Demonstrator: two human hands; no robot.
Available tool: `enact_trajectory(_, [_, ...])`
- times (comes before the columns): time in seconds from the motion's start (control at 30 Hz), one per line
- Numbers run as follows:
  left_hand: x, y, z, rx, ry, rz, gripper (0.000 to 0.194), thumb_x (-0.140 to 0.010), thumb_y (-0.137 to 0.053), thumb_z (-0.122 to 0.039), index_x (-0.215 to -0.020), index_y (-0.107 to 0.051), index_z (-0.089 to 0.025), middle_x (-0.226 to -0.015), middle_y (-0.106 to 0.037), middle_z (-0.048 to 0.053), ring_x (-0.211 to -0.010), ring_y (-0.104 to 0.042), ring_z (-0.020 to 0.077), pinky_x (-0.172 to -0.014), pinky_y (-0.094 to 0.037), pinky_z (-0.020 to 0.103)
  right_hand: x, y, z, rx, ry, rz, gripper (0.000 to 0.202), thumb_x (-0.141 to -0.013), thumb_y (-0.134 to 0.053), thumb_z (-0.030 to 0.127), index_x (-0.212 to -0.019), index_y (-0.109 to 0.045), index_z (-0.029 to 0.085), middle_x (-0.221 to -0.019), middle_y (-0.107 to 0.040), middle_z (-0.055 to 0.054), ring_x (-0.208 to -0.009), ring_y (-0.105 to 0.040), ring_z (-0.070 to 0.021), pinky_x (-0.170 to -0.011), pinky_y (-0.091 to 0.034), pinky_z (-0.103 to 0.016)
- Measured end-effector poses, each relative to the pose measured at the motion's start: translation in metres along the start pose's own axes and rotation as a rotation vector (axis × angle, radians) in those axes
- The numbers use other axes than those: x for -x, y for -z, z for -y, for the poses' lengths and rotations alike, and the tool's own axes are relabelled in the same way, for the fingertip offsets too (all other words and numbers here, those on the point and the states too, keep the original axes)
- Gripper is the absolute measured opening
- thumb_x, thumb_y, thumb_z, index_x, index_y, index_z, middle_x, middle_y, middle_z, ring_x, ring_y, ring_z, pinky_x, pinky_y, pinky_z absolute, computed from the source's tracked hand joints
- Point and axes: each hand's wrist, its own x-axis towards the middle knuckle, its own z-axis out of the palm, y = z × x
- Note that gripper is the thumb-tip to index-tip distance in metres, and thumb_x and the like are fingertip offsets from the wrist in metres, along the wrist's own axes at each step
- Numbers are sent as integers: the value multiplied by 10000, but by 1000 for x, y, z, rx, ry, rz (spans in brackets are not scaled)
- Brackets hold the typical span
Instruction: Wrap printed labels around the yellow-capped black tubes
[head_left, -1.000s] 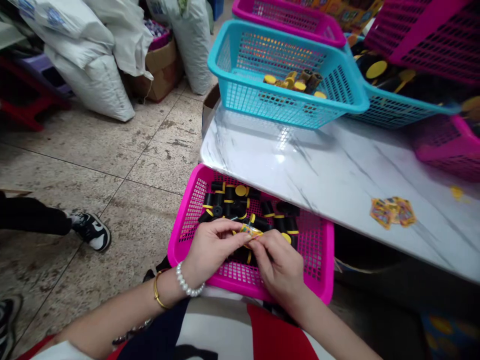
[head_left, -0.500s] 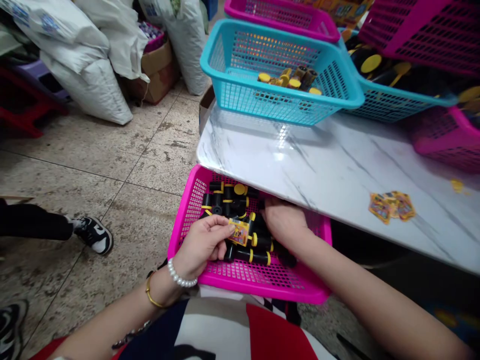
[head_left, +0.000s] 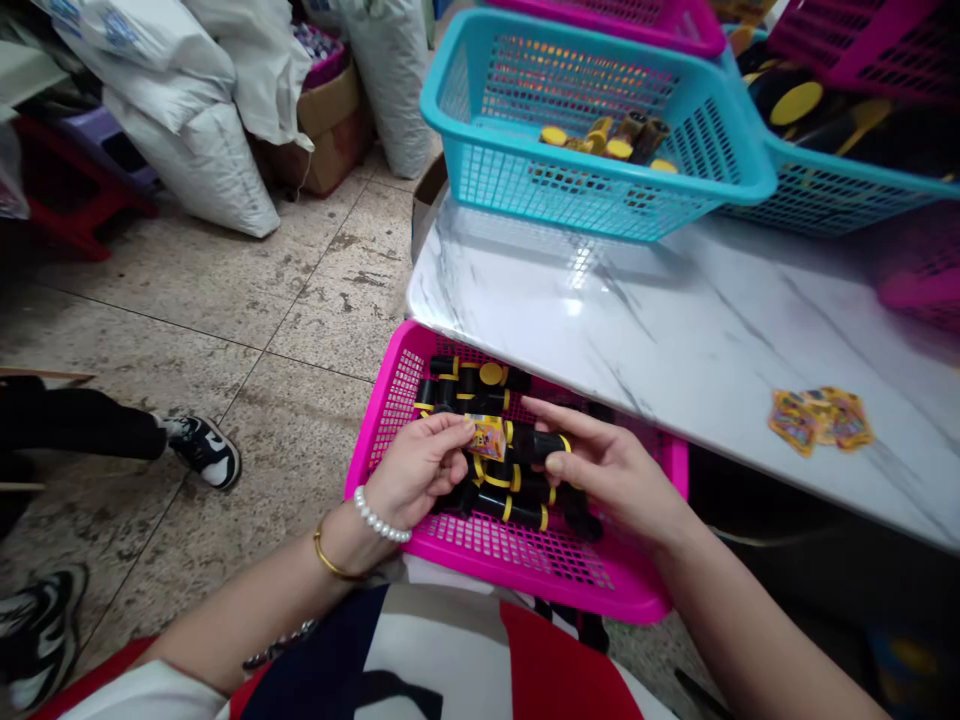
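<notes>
My left hand (head_left: 421,465) pinches a small yellow printed sticker (head_left: 487,438) between thumb and fingers, above a pink basket (head_left: 517,575). In my right hand (head_left: 619,462), thumb and fingers grip a black tube with yellow ends (head_left: 534,445), held sideways with one end close to the sticker. I cannot tell whether the sticker touches the tube. Several similar black tubes (head_left: 491,500) lie below both hands inside the basket.
A marble-patterned table (head_left: 525,285) overhangs the basket's far side. On it are a blue basket (head_left: 600,195) with brown and yellow tubes, and some loose stickers (head_left: 821,420). White sacks (head_left: 217,160) stand on the floor; another person's shoe (head_left: 206,452) shows at left.
My right hand has come up from among the tubes under the table edge, bringing one black tube toward the sticker. My left hand still holds the sticker. The view has shifted slightly.
</notes>
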Motion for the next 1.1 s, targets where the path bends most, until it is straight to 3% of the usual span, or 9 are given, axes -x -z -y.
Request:
enact_trajectory(0.1, [-1,-3,3,7,27,42,186,-748,-720,-246,-798,-570,-148,-452,-494,-65,-310,-363,24,-289,-139,117,-2,-1,0,-114,-43,53,570,-741,-752,326,-1287,-593,283,-1071,-609,-46,-804,-601,-148,-710,-525,-301])
enact_trajectory(0.33, [-5,-1,5,55,60,151,212,-725,-740,-249,-833,-615,-116,-673,-626,6,-368,-425,6,-298,-167,116,-6,1,3,132,43,62,413,-801,-679,319,-1209,-662,254,-947,-548,-31,-854,-559,-167,-765,-485,-320])
enact_trajectory(0.47, [-5,-3,6,41,52,131,215,-715,-752,-264,-799,-609,-127,-537,-543,-41,-348,-399,18,-299,-153,122,-4,-4,4,315,89,25,384,-816,-643,291,-1195,-667,232,-871,-534,-27,-761,-547,-156,-649,-473,-291])
enact_trajectory(0.63, [-6,-5,8,58,66,123,203,-730,-739,-257,-814,-614,-121,-544,-559,-35,-334,-382,15,-295,-139,128,-1,-16,2,589,241,-145,279,-806,-629,222,-1071,-709,191,-823,-536,-31,-706,-551,-155,-606,-456,-290])
enact_trajectory(0.77, [-7,-4,8,114,55,126,181,-727,-735,-233,-807,-609,-130,-542,-561,-39,-337,-385,16,-294,-145,125,-1,-19,1,577,279,-101,306,-806,-634,199,-1109,-680,204,-841,-544,-29,-708,-564,-150,-585,-466,-272])
enact_trajectory(0.9, [-4,-4,7,31,19,122,207,-735,-735,-286,-823,-622,-137,-435,-500,-53,-323,-376,31,-308,-144,126,-1,-18,0,552,333,-101,314,-822,-631,204,-1134,-670,205,-866,-552,-34,-752,-583,-158,-623,-489,-277])
enact_trajectory(1.1, [4,0,12,-82,-49,92,265,-761,-721,-345,-872,-628,-123,-452,-515,-40,-336,-346,22,-329,-140,129,0,-16,-6,609,435,-206,227,-781,-701,224,-1005,-669,204,-890,-602,-42,-775,-604,-174,-649,-502,-295])
